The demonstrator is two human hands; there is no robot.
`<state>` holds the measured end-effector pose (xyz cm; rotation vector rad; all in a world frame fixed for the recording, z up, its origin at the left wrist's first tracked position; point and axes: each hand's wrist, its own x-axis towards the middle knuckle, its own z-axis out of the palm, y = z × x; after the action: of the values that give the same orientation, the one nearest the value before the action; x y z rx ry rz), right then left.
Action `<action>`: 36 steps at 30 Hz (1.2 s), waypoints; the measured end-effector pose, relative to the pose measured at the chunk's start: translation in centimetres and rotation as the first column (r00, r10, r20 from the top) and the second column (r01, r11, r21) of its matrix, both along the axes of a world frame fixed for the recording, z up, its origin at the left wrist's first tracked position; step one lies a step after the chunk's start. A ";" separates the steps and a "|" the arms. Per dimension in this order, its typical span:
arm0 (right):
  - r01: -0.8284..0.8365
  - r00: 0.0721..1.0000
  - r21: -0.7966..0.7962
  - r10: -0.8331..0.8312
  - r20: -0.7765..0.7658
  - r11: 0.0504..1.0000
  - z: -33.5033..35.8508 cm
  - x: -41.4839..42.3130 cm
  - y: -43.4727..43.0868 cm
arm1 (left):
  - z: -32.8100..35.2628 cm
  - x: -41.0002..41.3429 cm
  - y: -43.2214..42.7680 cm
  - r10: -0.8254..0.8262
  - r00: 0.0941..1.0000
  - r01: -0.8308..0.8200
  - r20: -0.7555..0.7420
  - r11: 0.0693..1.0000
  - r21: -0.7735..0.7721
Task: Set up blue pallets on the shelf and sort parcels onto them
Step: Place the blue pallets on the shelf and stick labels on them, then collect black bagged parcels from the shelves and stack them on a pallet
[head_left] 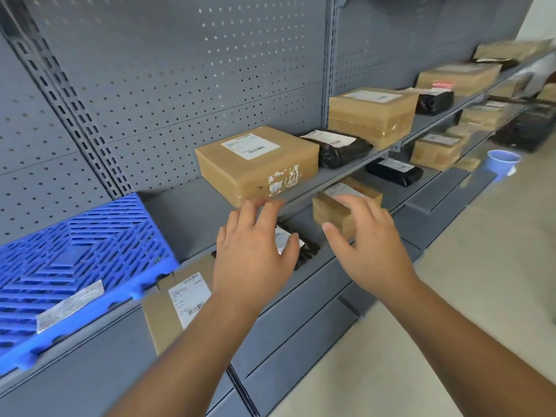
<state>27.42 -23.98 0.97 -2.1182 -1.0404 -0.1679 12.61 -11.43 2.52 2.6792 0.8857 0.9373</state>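
A blue pallet [75,266] lies flat on the upper shelf [186,212] at the left, with its near edge at the shelf front. A pale, worn label [70,305] is stuck to its top close to that edge. Behind it rises the grey perforated back panel [180,70]. To the right, apart from the pallet, a flat cardboard parcel [255,167] sits on the same shelf, with a white shipping label on top and torn sticker remnants on its near face. Below the pallet's right corner, on the lower shelf, a labelled carton [162,326] is partly hidden by the left forearm. The left hand [252,254] is held palm down with fingers straight and spread, gripping nothing. Its fingertips are at the near bottom edge of the cardboard parcel, but blur prevents telling whether they touch it. Beneath that hand a black bag [310,254] with a white label lies on the lower shelf. The right hand [370,245] is likewise spread flat and empty, in front of a small brown box [331,212] on the lower shelf; contact with it cannot be confirmed. Farther right on the upper shelf are a black poly parcel [343,149] and a taller taped carton [373,115], with more parcels beyond, blurred. A blue bucket [502,164] stands on the floor at the far right
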 end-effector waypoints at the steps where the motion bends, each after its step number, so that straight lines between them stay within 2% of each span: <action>1: 0.007 1.000 0.002 -0.007 -0.001 1.000 0.1 1.1 -0.8 | 0.0 1.3 -0.7 -0.009 1.000 0.009 -0.007 1.000 -0.001; 9: 0.083 0.996 0.002 -0.083 -0.044 0.997 -0.1 9.4 -5.0 | -0.6 10.7 -4.6 -0.125 0.992 0.124 -0.010 0.990 -0.068; 16: 0.121 0.990 -0.002 -0.121 -0.070 0.993 -1.0 15.6 -4.5 | -1.3 18.0 -4.1 -0.189 0.980 0.179 -0.057 0.972 -0.151; 26: 0.074 0.992 -0.016 -0.075 -0.103 0.997 -0.2 25.0 2.9 | -1.6 28.1 2.4 -0.189 0.982 0.190 0.027 0.965 -0.182; 36: -0.037 0.982 0.024 0.041 -0.182 0.999 -0.4 30.7 10.1 | -1.5 33.2 7.2 -0.105 0.993 0.113 0.050 0.975 -0.192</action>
<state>58.07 -13.84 0.62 -2.0506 -0.9666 0.0345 45.79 -4.25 1.06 2.5064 0.7702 0.8312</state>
